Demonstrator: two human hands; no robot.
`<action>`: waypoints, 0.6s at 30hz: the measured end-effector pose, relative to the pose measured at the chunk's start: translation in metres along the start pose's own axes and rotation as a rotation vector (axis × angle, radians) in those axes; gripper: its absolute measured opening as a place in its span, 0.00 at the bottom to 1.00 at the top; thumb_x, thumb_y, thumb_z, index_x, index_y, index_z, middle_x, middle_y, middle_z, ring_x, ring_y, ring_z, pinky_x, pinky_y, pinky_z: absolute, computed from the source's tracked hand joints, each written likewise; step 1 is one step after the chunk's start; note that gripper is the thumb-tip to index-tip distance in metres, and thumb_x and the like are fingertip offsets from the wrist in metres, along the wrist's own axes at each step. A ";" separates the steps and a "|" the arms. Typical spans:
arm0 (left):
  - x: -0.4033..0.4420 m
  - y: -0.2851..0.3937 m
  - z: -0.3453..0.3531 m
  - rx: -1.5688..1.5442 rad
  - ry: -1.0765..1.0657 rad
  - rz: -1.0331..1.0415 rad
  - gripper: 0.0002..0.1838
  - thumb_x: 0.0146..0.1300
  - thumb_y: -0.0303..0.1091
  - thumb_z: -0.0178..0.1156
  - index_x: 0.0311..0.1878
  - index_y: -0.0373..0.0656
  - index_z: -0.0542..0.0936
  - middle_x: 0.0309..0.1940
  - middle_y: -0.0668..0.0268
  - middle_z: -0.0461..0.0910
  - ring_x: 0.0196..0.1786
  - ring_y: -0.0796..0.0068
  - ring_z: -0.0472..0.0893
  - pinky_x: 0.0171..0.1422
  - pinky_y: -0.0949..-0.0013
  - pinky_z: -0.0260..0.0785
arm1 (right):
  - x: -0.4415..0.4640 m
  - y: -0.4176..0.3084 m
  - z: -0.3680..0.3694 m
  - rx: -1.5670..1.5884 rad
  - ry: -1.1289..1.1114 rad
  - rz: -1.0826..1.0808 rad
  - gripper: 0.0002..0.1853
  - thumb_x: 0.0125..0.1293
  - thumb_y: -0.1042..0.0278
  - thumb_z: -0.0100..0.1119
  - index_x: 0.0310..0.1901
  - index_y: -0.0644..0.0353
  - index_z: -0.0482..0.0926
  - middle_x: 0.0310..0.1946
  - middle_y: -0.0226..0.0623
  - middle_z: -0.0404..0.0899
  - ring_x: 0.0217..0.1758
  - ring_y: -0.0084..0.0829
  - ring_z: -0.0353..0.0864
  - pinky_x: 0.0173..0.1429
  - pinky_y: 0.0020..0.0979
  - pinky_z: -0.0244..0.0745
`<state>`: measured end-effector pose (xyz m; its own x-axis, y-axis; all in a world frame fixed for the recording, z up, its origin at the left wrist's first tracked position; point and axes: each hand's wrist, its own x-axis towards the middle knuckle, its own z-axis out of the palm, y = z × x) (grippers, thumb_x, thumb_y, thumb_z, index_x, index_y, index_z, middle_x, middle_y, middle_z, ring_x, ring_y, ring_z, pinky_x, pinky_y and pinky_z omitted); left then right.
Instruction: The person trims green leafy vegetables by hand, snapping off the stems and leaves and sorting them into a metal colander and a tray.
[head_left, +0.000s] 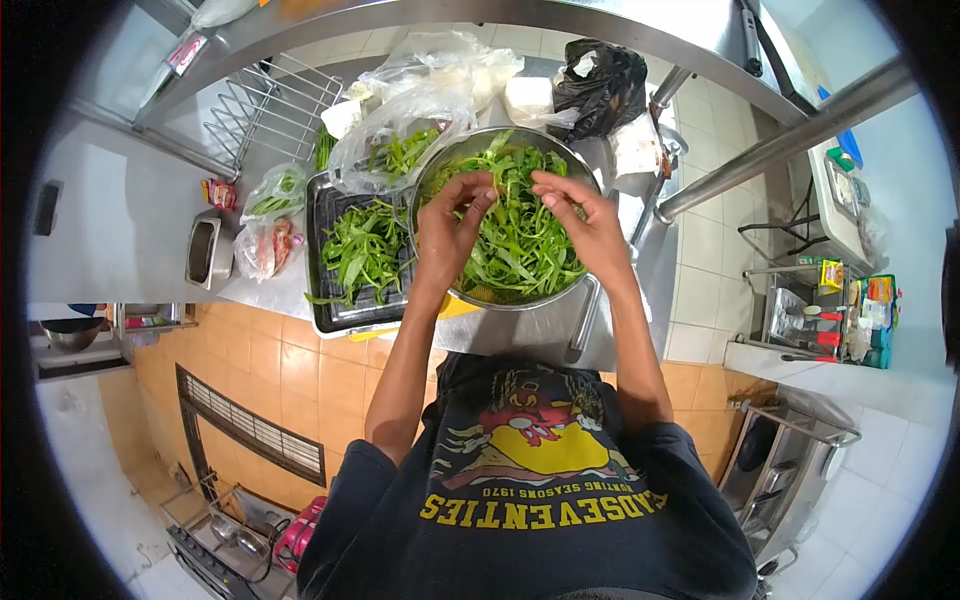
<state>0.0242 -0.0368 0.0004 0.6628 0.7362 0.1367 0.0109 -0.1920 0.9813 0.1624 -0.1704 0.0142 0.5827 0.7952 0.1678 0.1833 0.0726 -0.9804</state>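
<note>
Both my hands are over a round metal bowl (421, 180) heaped with green leafy vegetables (515, 235). At the left of the heap, my left hand (460, 215) has its fingers bent and pressed together; what they grip, if anything, is hidden. My right hand (580, 215) is at the right, thumb and forefinger close together near a leafy sprig; whether it grips the sprig cannot be made out. More greens (365, 245) lie on a black tray (330, 313) left of the bowl. A clear plastic bag (345, 165) with greens lies behind the tray.
A black plastic bag (602, 88) and white packages (530, 98) stand behind the bowl. At the left are a wire rack (270, 110), a bag of reddish food (268, 248) and a metal container (203, 250). A metal shelf edge (440, 18) and slanting pipe (790, 135) frame the counter.
</note>
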 end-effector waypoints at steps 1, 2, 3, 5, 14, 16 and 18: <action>0.002 -0.008 0.002 -0.122 -0.015 -0.017 0.09 0.68 0.27 0.62 0.50 0.38 0.80 0.40 0.62 0.86 0.43 0.81 0.81 0.48 0.75 0.71 | 0.000 0.002 0.001 -0.023 -0.010 -0.020 0.13 0.71 0.71 0.58 0.54 0.62 0.82 0.43 0.38 0.83 0.47 0.28 0.80 0.55 0.28 0.72; 0.004 -0.014 0.004 -0.187 -0.066 -0.030 0.09 0.69 0.27 0.62 0.50 0.38 0.78 0.40 0.63 0.86 0.43 0.81 0.81 0.48 0.76 0.70 | 0.002 0.001 0.002 -0.044 -0.010 -0.040 0.13 0.70 0.71 0.58 0.54 0.62 0.82 0.43 0.38 0.83 0.47 0.28 0.80 0.54 0.29 0.72; 0.004 -0.017 0.005 -0.251 -0.116 -0.045 0.09 0.69 0.26 0.62 0.50 0.38 0.77 0.40 0.64 0.86 0.43 0.82 0.80 0.48 0.77 0.70 | 0.003 -0.001 0.003 -0.064 -0.010 -0.058 0.13 0.70 0.70 0.59 0.53 0.63 0.82 0.42 0.38 0.82 0.47 0.29 0.80 0.54 0.29 0.72; 0.005 -0.026 0.007 -0.308 -0.194 -0.053 0.08 0.69 0.26 0.61 0.49 0.39 0.75 0.40 0.66 0.85 0.43 0.84 0.80 0.48 0.77 0.70 | 0.007 -0.001 0.006 -0.106 -0.022 -0.088 0.12 0.69 0.70 0.60 0.51 0.64 0.83 0.41 0.38 0.82 0.47 0.29 0.80 0.54 0.29 0.72; -0.004 -0.009 0.011 -0.078 -0.121 -0.003 0.12 0.69 0.29 0.62 0.53 0.36 0.80 0.41 0.67 0.84 0.44 0.82 0.79 0.53 0.76 0.70 | 0.010 0.008 0.007 -0.003 -0.049 0.061 0.07 0.66 0.70 0.65 0.40 0.65 0.83 0.35 0.31 0.83 0.41 0.23 0.80 0.49 0.26 0.73; -0.008 0.002 0.012 -0.115 -0.103 -0.047 0.14 0.68 0.31 0.63 0.55 0.36 0.81 0.41 0.66 0.84 0.45 0.80 0.80 0.54 0.74 0.71 | 0.010 0.017 0.004 0.089 -0.062 0.099 0.06 0.66 0.71 0.65 0.40 0.64 0.83 0.35 0.29 0.84 0.41 0.20 0.80 0.49 0.24 0.74; -0.006 -0.005 0.013 -0.082 -0.124 -0.046 0.15 0.67 0.32 0.65 0.54 0.36 0.82 0.42 0.64 0.85 0.44 0.80 0.80 0.52 0.73 0.72 | 0.009 0.022 0.002 0.155 -0.088 0.138 0.07 0.67 0.71 0.65 0.42 0.65 0.83 0.37 0.29 0.84 0.42 0.19 0.80 0.50 0.23 0.75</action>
<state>0.0298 -0.0487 -0.0070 0.7505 0.6562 0.0790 -0.0145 -0.1031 0.9946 0.1702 -0.1601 -0.0056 0.5211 0.8530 0.0275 -0.0214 0.0452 -0.9987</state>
